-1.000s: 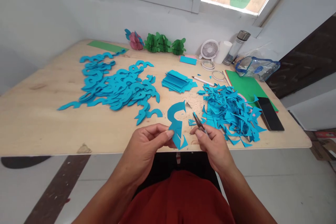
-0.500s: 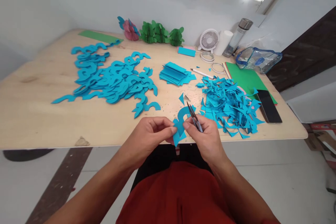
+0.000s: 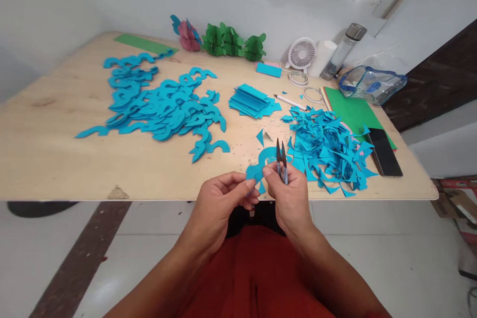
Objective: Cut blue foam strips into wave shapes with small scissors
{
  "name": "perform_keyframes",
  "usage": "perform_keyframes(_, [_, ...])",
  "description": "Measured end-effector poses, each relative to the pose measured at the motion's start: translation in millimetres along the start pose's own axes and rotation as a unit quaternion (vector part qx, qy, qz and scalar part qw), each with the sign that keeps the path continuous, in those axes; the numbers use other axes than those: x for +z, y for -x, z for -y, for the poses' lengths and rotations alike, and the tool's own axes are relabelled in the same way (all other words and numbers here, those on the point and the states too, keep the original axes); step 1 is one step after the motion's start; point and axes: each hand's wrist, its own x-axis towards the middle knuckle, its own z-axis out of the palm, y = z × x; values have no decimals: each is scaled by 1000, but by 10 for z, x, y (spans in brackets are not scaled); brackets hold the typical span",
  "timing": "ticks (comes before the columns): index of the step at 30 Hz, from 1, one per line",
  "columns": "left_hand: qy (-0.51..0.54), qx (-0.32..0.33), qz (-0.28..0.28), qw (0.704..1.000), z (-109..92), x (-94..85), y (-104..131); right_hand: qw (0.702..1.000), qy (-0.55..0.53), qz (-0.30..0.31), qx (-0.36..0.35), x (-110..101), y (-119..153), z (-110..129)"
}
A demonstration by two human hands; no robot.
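Observation:
My left hand [image 3: 225,203] is closed, thumb and fingers pinching a curved blue paper cutout [image 3: 255,172] just above the table's front edge. My right hand [image 3: 289,196] also grips the cutout's right side between thumb and finger. Tucked in that same hand is a pair of small scissors [image 3: 282,161], dark blades pointing away from me and slightly apart; their handles are mostly hidden by the fingers. Beyond the hands lies a small triangular blue scrap [image 3: 260,137].
A heap of wavy blue cutouts [image 3: 167,109] covers the left-middle table [image 3: 55,159]. Folded blue paper [image 3: 251,102] lies centrally, blue scraps [image 3: 328,149] to the right. A phone [image 3: 385,153], green paper [image 3: 352,109], pencil [image 3: 290,102], tape rolls [image 3: 298,78], fan [image 3: 302,54] and bottle [image 3: 345,49] stand or lie beyond.
The scissors have swung from leaning left to nearly upright, and their blades look farther apart. The cutout has turned in my fingers. My view has shifted slightly.

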Motion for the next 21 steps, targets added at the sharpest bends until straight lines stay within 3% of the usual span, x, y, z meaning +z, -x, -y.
perform_keyframes(10, [-49,30,-27,998,-60,18,-31,1000,-23,11,12,-1,17,-13])
perform_keyframes(16, [-67,46,-19,996,-151,-104,-76,994,-50,93,9,-226,119,-20])
perform_keyframes(21, [-83,43,-3,996,-229,-162,-115,980,-8,175,98,-360,201,-101])
